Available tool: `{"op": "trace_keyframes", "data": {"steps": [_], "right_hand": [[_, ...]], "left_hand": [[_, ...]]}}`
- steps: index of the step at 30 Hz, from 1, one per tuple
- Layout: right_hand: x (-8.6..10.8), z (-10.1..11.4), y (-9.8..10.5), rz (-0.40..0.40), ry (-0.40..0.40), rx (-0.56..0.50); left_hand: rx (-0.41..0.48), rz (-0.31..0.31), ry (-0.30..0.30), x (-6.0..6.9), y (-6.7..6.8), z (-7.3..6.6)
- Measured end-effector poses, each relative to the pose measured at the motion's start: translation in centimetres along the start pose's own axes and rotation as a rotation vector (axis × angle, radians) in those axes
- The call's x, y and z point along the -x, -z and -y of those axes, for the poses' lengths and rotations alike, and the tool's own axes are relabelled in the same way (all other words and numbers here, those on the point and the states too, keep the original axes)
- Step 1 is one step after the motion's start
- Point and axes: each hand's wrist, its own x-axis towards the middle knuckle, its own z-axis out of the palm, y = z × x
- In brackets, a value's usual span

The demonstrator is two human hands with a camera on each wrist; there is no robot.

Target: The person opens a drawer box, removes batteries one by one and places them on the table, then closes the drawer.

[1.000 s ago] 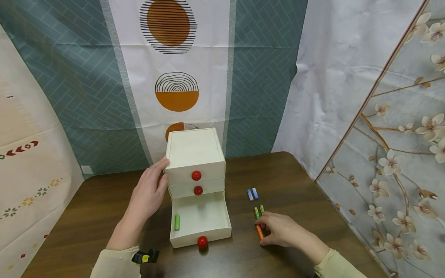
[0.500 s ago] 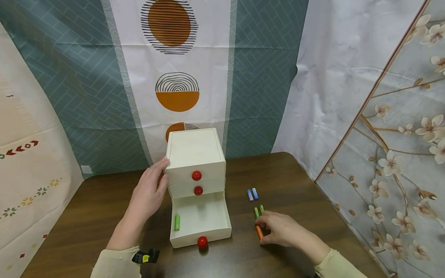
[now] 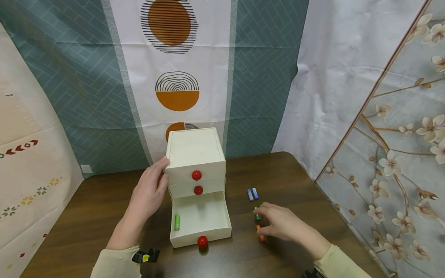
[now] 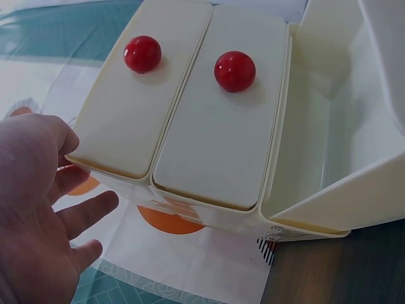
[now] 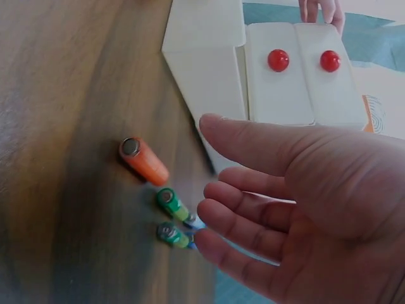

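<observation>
A white drawer unit with red knobs stands on the table, its bottom drawer pulled out. My left hand rests against the unit's upper left edge with fingers extended. Inside that drawer, a green battery lies by the left wall. To the right, my right hand hovers with parted, loosely bent fingers over an orange battery and two green batteries. The right wrist view shows nothing between its thumb and fingers. In the head view, this hand partly covers these batteries.
Two blue batteries lie side by side beyond the green ones. The brown table ends at patterned cloths hanging behind and at both sides. Two upper drawers of the unit, with red knobs, are closed.
My right hand has come off the orange battery and shifted slightly forward toward the green ones, its thumb and fingers parting. The left hand and the drawer unit have not moved.
</observation>
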Motion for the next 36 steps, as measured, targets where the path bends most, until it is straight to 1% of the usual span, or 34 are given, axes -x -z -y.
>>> {"op": "trace_keyframes", "data": {"steps": [5,10,16,27,36], "right_hand": [[-0.4,0.7,0.3,-0.041,0.012,-0.014],[-1.1,1.6,0.2,-0.095,0.016,-0.005],[-2.1,3.0,0.1,-0.13,0.031,-0.033],[-4.6,5.5,-0.2,-0.158,0.104,-0.029],[-6.1,7.8,-0.5,-0.129,0.136,-0.06]], "left_hand": [[0.001,-0.005,-0.003,0.1,0.0,0.1],[-0.002,-0.008,-0.004,0.1,-0.1,0.1],[0.0,-0.008,-0.006,0.1,-0.1,0.1],[-0.005,-0.019,-0.012,0.0,-0.3,0.3],[-0.002,-0.011,-0.005,0.1,-0.1,0.1]]}}
